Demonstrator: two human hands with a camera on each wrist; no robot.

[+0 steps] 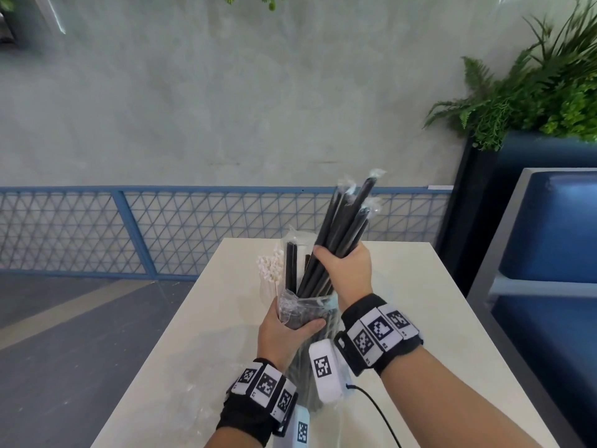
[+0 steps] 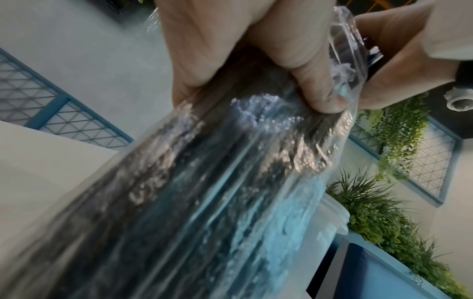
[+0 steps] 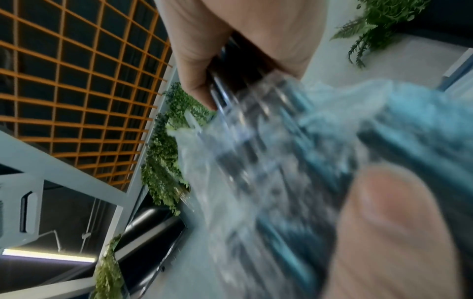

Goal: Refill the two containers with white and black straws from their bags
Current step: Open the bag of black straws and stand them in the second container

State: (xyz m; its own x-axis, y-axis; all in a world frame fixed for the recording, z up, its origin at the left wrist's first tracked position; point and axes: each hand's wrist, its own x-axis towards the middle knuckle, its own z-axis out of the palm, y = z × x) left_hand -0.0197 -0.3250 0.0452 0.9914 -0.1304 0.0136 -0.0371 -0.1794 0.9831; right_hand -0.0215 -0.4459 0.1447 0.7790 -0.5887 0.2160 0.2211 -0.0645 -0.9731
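The right hand (image 1: 344,273) is closed around a bundle of black straws (image 1: 342,224), each in a thin clear wrapper, fingers wrapped tight round the middle of the bundle. The straws tilt up and to the right, their upper ends well above the hand, their lower ends still down inside the mouth of a clear plastic bag (image 1: 303,310). The left hand (image 1: 284,334) grips that bag just below its crumpled opening, thumb across the front and fingers curled round the back. In the left wrist view the bag (image 2: 217,192) runs long and shiny down from the fingers (image 2: 302,66), with dark straws showing through it. The right wrist view is blurred; wrapped black straws (image 3: 245,89) pass under the curled fingers (image 3: 199,81).

Behind the hands, on the pale table (image 1: 420,318), stands a clear container (image 1: 298,250) with a few black straws upright in it. Just left of it a cluster of white straws (image 1: 269,270) stands upright; what holds them is hidden behind the bag and hands. Both stand near the far left part of the table.
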